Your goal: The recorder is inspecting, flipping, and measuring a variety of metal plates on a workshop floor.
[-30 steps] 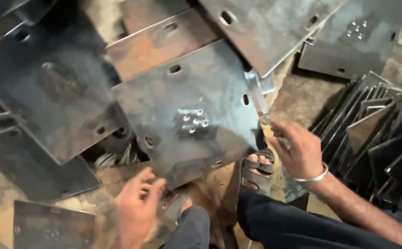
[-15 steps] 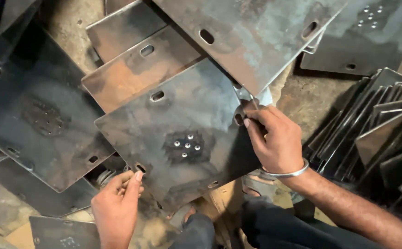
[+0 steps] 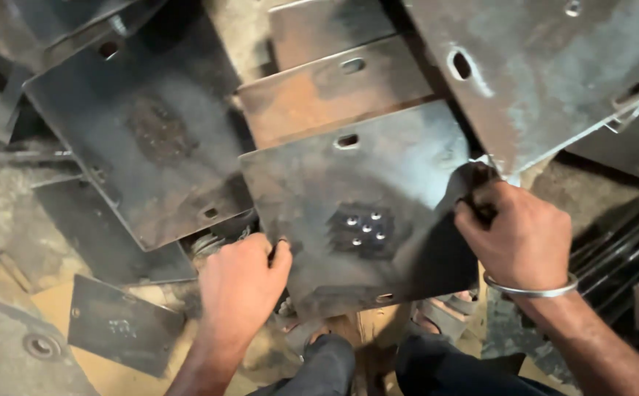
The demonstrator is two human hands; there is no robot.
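A dark square steel plate with slotted corner holes and a cluster of small shiny holes in its middle lies tilted over my knees. My left hand grips its lower left edge near a corner slot. My right hand, a metal bangle on the wrist, grips the plate's right corner, fingers curled over the edge. Both hands hold the same plate.
Similar steel plates overlap all round: a large one at left, a rusty one behind, a grey one at upper right. A small plate lies on the floor at lower left. Upright stacked plates stand at right. My sandalled feet are below.
My left hand has moved up and closed on the plate's left edge. My right hand stayed gripping the right corner. The view has moved closer to the plate.
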